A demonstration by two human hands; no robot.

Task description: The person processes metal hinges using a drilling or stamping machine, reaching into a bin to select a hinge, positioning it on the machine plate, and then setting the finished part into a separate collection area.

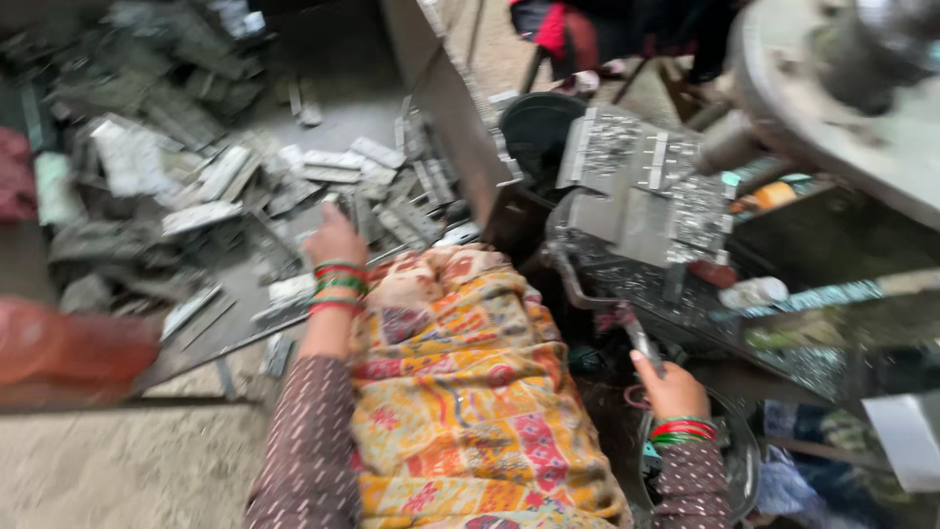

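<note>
Many grey metal strips (pixel 245 186) are lying heaped in a shallow tray (pixel 431 88), its wall standing between them and a dark machine (pixel 646 196). Left hand (pixel 334 238) is reaching into the heap, fingers curled over strips; grip unclear. Right hand (pixel 671 387) is closing around the machine's lever (pixel 641 338).

A low grey metal tray (pixel 338 118) on the sandy floor (pixel 117 470) carries a heap of flat grey metal strips (pixel 225 176), thickest toward 10 o'clock, thinner toward 3 o'clock.
</note>
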